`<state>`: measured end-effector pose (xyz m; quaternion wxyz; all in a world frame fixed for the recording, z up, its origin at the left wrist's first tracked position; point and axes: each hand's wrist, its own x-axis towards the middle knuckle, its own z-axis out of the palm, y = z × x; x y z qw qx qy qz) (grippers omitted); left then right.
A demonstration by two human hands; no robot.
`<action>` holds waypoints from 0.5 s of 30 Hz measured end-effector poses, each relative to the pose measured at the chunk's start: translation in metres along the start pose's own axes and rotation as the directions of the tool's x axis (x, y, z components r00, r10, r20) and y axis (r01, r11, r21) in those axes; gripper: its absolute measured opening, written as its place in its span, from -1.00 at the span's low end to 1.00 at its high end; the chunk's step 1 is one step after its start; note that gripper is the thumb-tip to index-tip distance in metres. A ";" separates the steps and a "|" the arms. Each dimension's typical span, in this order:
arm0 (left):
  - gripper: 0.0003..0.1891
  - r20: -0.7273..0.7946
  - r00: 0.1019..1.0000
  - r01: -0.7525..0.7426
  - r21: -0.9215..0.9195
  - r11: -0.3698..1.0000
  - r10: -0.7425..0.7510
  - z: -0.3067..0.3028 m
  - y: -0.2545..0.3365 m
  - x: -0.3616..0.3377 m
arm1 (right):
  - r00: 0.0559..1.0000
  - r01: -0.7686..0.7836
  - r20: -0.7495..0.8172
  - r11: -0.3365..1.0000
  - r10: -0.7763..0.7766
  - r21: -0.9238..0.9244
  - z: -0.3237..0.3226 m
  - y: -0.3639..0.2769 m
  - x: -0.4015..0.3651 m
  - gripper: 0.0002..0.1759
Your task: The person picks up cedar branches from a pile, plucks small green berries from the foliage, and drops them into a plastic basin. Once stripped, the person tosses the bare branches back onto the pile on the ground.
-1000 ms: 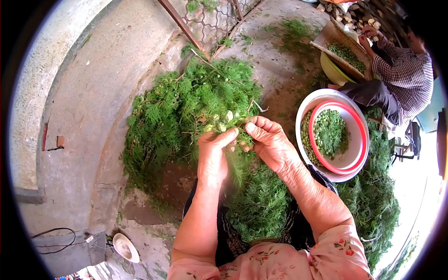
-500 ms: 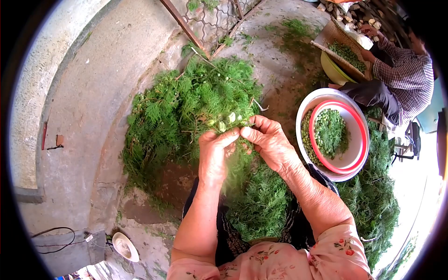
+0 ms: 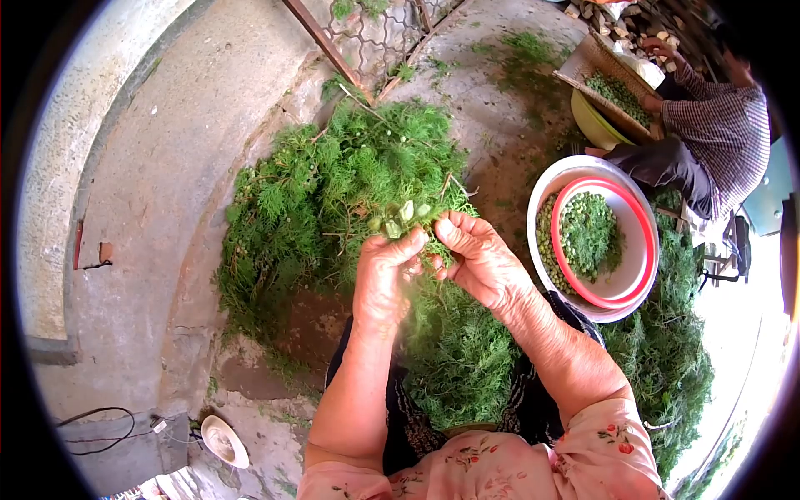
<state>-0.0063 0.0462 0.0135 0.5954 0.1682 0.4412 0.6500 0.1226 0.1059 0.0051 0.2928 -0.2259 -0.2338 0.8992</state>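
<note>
My left hand (image 3: 383, 273) is closed, thumb against fingers, around a leafy sprig (image 3: 406, 217) bearing several pale green cones that poke up past the fingertips. Just to its right, my right hand (image 3: 483, 260) is pinched at the sprig's side, the thumb on top; its fingertips are partly hidden. Under and beyond both hands spreads a big heap of green, feathery conifer branches (image 3: 317, 196). More loose green foliage (image 3: 458, 362) lies in my lap.
To the right, a large metal basin (image 3: 537, 187) holds green cones and a red-rimmed bowl (image 3: 560, 275) with cones and foliage. Behind it, a person (image 3: 721, 125) sits with a woven tray (image 3: 575, 83) over a yellow-green basin (image 3: 593, 129). A hat-like white object (image 3: 225, 442) lies lower left.
My right thumb has lifted off the left thumb's tip, leaving a small gap between the hands. The sprig has tilted slightly. The other person's far hand has shifted slightly.
</note>
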 end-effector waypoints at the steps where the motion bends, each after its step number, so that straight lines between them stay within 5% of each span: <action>1: -0.89 -0.007 1.000 -0.001 -0.016 1.000 0.001 0.001 -0.001 0.000 | 1.000 0.007 0.010 1.000 -0.007 0.014 0.000 0.000 0.000 -0.82; 10: -0.89 -0.077 0.995 -0.052 0.223 0.973 0.071 0.002 0.000 0.001 | 0.987 0.142 -0.088 0.989 -0.137 0.052 -0.008 0.000 0.007 -0.80; 15: -0.90 -0.090 0.993 -0.062 0.184 0.981 0.080 0.008 0.003 -0.001 | 0.989 0.139 -0.049 0.988 -0.136 0.065 -0.011 -0.004 0.008 -0.76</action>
